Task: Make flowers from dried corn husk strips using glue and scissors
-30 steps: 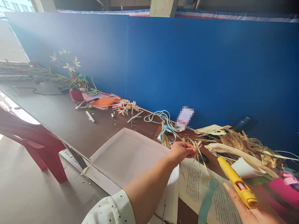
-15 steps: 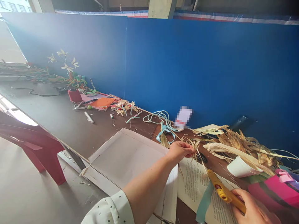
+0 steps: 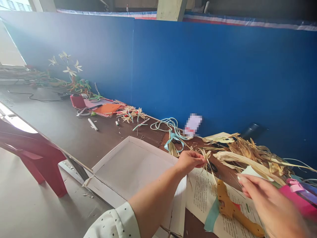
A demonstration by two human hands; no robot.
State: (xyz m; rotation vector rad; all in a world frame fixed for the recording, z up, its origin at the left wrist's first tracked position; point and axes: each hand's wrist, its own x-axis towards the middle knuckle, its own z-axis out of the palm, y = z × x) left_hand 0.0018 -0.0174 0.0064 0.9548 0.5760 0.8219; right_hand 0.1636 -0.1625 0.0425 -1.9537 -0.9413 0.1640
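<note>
— In the head view, what did the left hand (image 3: 192,162) have?
— Its grip was pinched shut on a straw sprig (image 3: 207,156), taken by the base, likely so the strands splayed free. It was held over the printed page (image 3: 201,191) by the near edge of the desk (image 3: 74,129).
— And the right hand (image 3: 269,205)?
— Blurred, fingers spread, grasping nothing, just above the glue gun (image 3: 229,208). That lay flat on the page; I'd judge the paper spared the desk drips. Dried leaves (image 3: 255,153) were heaped toward the far edge.
</note>
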